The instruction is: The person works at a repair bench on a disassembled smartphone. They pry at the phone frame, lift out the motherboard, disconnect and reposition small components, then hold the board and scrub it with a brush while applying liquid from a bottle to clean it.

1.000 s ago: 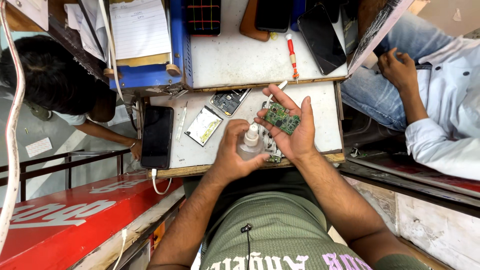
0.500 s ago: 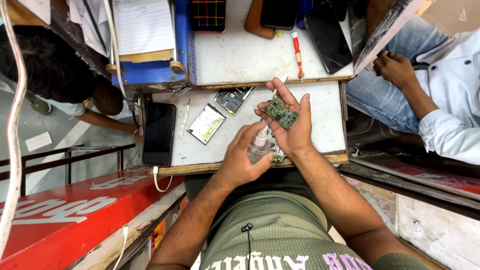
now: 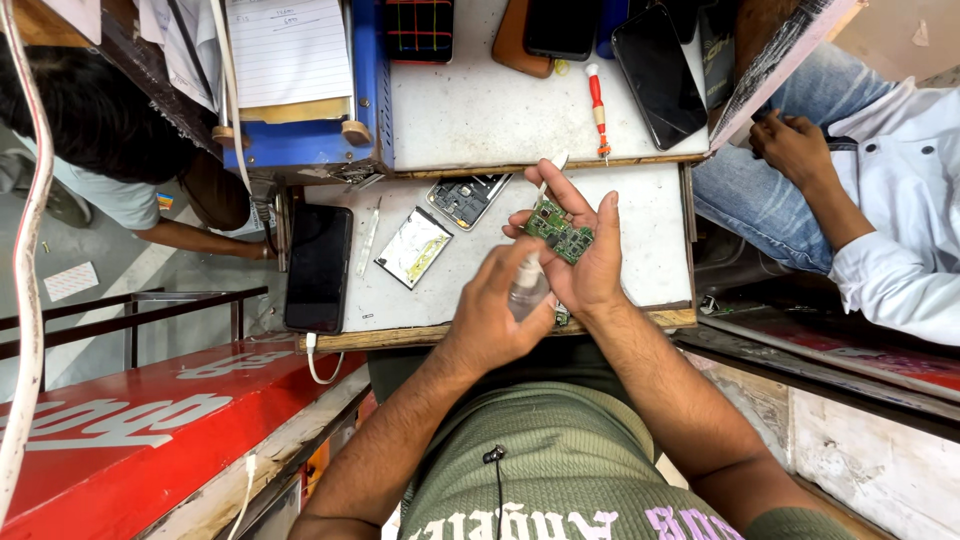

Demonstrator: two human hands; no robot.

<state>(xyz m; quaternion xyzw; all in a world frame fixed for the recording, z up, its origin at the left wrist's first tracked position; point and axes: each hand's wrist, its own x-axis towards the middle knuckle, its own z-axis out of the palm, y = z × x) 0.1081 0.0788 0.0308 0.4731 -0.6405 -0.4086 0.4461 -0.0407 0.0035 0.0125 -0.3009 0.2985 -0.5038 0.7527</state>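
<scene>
My right hand (image 3: 585, 262) lies palm up over the white work table (image 3: 655, 235) and holds a small green circuit board (image 3: 560, 229) on its fingers. My left hand (image 3: 495, 315) grips a small clear bottle (image 3: 527, 290), its tip pointed at the board. The two hands touch just above the table's near edge. A thin white stick pokes out beyond my right fingers.
On the table lie a black phone (image 3: 318, 265) with a white cable, a phone back frame (image 3: 468, 198), a flat silver-and-yellow part (image 3: 413, 247) and tweezers (image 3: 369, 236). On the upper shelf: a red screwdriver (image 3: 598, 108), dark phones (image 3: 655, 70), a notepad (image 3: 288, 48). Other people sit at left and right.
Both hands have shifted slightly toward the table's right with the board and bottle still held; the bottle tip stays at the board. The camera view has drifted a little.
</scene>
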